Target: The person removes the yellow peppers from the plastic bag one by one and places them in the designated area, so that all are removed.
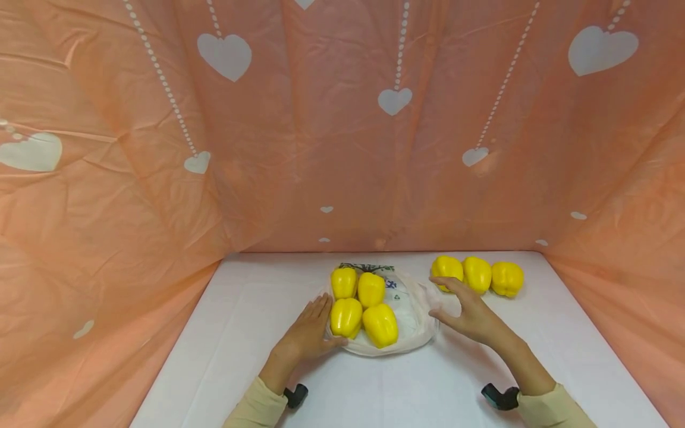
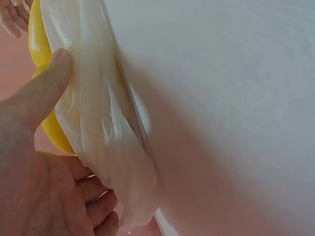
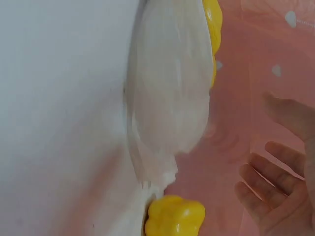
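Note:
Several yellow bell peppers lie in a white plastic bag with printing on it, its rim folded down around them. My left hand rests against the bag's left side, fingers extended along it. In the left wrist view its thumb lies against the pale plastic, which partly hides the peppers. On the other side my right hand hovers near the bag's right edge, thumb and fingers spread with nothing between them. Beyond it, 3 more yellow bell peppers stand in a row, the leftmost partly covered by my fingers.
A white-covered table holds everything. Pink-orange sheeting with white hearts hangs at the back and both sides. Each wrist wears a black camera mount.

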